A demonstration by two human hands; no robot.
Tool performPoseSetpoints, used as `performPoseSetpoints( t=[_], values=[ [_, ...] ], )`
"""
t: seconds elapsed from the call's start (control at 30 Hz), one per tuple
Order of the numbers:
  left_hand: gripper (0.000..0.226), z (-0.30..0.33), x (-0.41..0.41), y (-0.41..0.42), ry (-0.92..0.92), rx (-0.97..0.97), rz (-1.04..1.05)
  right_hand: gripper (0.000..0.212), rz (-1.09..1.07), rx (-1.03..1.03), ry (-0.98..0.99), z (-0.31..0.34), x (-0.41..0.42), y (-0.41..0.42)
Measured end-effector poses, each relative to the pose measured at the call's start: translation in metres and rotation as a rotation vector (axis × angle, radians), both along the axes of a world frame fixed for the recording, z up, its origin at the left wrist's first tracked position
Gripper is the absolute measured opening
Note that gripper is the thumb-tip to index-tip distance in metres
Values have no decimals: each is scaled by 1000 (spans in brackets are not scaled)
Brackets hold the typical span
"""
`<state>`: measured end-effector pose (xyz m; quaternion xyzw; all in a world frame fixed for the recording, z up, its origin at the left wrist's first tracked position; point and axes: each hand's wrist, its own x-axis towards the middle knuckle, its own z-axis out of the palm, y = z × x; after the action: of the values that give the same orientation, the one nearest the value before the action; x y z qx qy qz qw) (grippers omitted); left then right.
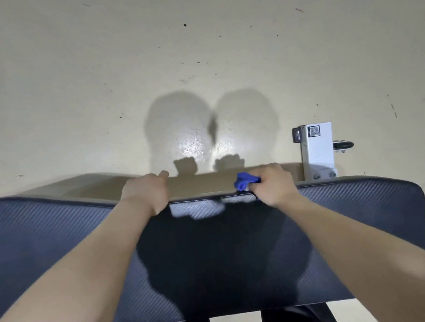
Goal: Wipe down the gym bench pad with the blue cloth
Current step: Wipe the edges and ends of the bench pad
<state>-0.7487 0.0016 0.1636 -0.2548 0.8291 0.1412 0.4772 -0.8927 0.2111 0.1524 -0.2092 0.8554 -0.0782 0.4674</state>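
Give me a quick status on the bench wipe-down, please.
Right hand shut on blue cloth, at far edge of bench pad. Left hand empty, gripping same edge. Nothing in the way.

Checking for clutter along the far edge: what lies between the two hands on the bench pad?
Nothing. In the head view, only bare bench pad edge runs between the left hand and the right hand, which grips the blue cloth.
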Motion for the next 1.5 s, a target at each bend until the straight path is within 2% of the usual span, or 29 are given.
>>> performPoseSetpoints(
  t=[0.1, 0.17, 0.3, 0.4, 0.47, 0.53, 0.63, 0.7, 0.83, 0.97, 1.1, 1.17, 1.3, 1.4, 1.5],
  values=[
    [44, -5, 24, -19, -5, 42, 28, 23, 59, 237, 171, 4, 12, -12],
    [41, -7, 39, -34, -12, 82, 59, 28, 98, 289, 234, 5, 46, -48],
    [40, -6, 63, -57, -8, 243, 2, 31, 135, 104, 176, 6, 123, -126],
    [44, -5, 73, -76, -2, 225, -101, 30, 192, 30, 125, 4, 132, -141],
    [43, -5, 79, -86, -5, 195, -135, 28, 231, 45, 163, 1, 116, -122],
    [38, -6, 82, -92, -9, 245, -53, 28, 238, 121, 279, -1, 96, -97],
    [33, -13, 79, -95, -8, 279, -65, 34, 125, 235, 337, 1, 108, -110],
    [32, -15, 75, -94, -10, 265, -80, 31, 92, 206, 276, 2, 141, -150],
    [31, -10, 85, -92, 45, 203, 27, 25, 113, -47, 154, 7, 188, -192],
    [38, -4, 95, -81, 131, 127, 51, 30, 222, 70, 172, 7, 138, -147],
    [29, 0, 100, -72, 166, 84, 124, 29, 56, 225, 146, 7, 115, -128],
    [25, 2, 103, -70, 215, 85, 188, 25, 55, 239, 167, 5, 139, -153],
    [63, 4, 118, -70, 294, 149, 301, 24, 152, 70, 136, 4, 196, -212],
    [68, 14, 128, -97, 305, 14, 249, 27, 234, -6, 63, 0, 180, -207],
    [61, 23, 141, -130, 273, -119, 178, 29, 312, 152, 183, -2, 151, -179]
  ],
)
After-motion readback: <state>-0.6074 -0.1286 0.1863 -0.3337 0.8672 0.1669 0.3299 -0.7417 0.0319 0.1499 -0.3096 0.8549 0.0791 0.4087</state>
